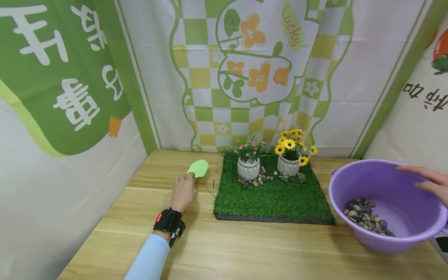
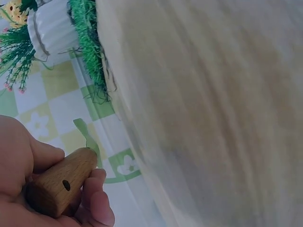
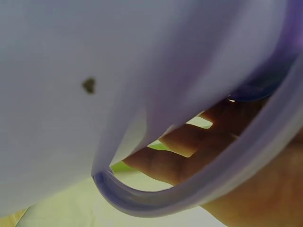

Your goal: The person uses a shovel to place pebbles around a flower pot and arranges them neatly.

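Observation:
My left hand (image 1: 183,190) grips a small garden trowel by its wooden handle (image 2: 64,182), which has a hole near its end. The trowel's light green blade (image 1: 198,168) points away over the far left of the table. At the right, a purple bucket (image 1: 388,245) holds a heap of small stones (image 1: 367,217) on one side of its floor. My right hand (image 1: 428,179) holds this bucket at its far right rim, fingers over the edge. In the right wrist view, the bucket's curved handle (image 3: 156,205) passes in front of the fingers (image 3: 156,163).
A square of artificial turf (image 1: 273,202) lies mid-table. On it stand a white pot with pink flowers (image 1: 248,170) and another with yellow flowers (image 1: 288,166), with several pebbles (image 1: 257,181) around them. A printed curtain (image 1: 161,77) hangs behind the wooden table (image 1: 245,249).

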A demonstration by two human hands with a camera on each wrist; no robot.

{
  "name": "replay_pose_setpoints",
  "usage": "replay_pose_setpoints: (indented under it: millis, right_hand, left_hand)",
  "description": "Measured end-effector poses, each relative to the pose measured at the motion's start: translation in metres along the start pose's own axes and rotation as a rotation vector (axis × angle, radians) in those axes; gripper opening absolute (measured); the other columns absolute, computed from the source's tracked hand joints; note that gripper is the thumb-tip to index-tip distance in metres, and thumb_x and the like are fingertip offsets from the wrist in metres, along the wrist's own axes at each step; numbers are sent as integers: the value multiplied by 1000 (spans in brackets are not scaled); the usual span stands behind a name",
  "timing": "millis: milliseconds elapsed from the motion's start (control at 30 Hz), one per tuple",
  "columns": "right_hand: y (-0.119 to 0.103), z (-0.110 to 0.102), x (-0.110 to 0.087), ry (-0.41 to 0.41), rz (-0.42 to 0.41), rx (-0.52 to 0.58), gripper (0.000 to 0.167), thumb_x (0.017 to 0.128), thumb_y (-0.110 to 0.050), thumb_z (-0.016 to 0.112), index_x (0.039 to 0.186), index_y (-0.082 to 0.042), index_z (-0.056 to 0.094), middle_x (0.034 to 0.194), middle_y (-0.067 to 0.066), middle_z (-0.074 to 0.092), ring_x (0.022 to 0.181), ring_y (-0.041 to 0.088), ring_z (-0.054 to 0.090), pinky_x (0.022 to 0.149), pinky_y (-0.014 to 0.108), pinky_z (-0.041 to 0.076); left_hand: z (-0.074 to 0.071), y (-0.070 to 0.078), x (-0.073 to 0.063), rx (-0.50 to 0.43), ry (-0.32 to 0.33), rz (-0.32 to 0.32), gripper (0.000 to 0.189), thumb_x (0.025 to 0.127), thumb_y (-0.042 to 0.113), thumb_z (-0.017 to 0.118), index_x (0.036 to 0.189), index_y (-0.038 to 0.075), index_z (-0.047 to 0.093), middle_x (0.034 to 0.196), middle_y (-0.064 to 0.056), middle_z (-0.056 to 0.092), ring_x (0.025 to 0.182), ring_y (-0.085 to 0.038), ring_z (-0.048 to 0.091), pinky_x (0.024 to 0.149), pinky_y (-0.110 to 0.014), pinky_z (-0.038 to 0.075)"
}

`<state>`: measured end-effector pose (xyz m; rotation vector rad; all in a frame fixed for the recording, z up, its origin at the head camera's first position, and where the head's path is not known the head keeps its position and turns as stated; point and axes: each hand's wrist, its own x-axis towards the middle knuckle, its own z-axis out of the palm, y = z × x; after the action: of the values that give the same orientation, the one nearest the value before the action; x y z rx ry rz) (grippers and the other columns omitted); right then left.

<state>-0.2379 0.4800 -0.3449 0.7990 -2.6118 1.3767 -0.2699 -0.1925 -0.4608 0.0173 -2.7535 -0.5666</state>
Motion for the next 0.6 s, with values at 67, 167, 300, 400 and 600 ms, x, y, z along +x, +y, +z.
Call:
replay_pose_setpoints:
  millis: [67, 167, 300, 400, 600]
  right_hand:
    - [4, 0, -2, -3, -40, 25, 62, 93, 19, 32, 139, -15, 55, 127, -34, 53, 87, -4, 66, 44, 32, 51]
    - [10, 0, -5, -9, -95, 71, 66, 89, 24, 30, 139, -11, 55, 131, -29, 55, 97, -8, 63, 52, 25, 53]
    - [13, -2, -8, -35, -129, 131, 69, 88, 26, 27, 142, -10, 52, 134, -26, 55, 90, -1, 68, 50, 26, 53]
    - [11, -3, -11, -34, -62, 180, 67, 93, 21, 25, 145, -15, 48, 131, -27, 56, 61, 18, 71, 37, 36, 47]
    - [8, -3, -15, -10, 14, 177, 65, 97, 16, 26, 147, -19, 46, 124, -30, 58, 46, 32, 63, 33, 40, 44]
  left_hand:
    - [0, -1, 1, 3, -22, -14, 25, 102, 9, 45, 121, -2, 56, 95, -26, 55, 94, -41, 48, 81, -47, 39]
    - [1, -2, 2, 7, -47, -25, 25, 102, 9, 44, 122, -1, 55, 97, -26, 54, 95, -41, 46, 81, -47, 39]
    - [1, -2, 4, 26, -50, -20, 26, 101, 9, 45, 123, -1, 54, 97, -26, 53, 94, -40, 45, 80, -46, 38]
    - [1, -2, 5, 48, -56, -11, 25, 98, 6, 48, 121, -2, 55, 97, -27, 55, 94, -40, 47, 80, -46, 39]
    - [0, -4, 3, 108, -124, -12, 39, 88, 2, 61, 126, -6, 52, 107, -34, 58, 100, -45, 50, 87, -50, 40]
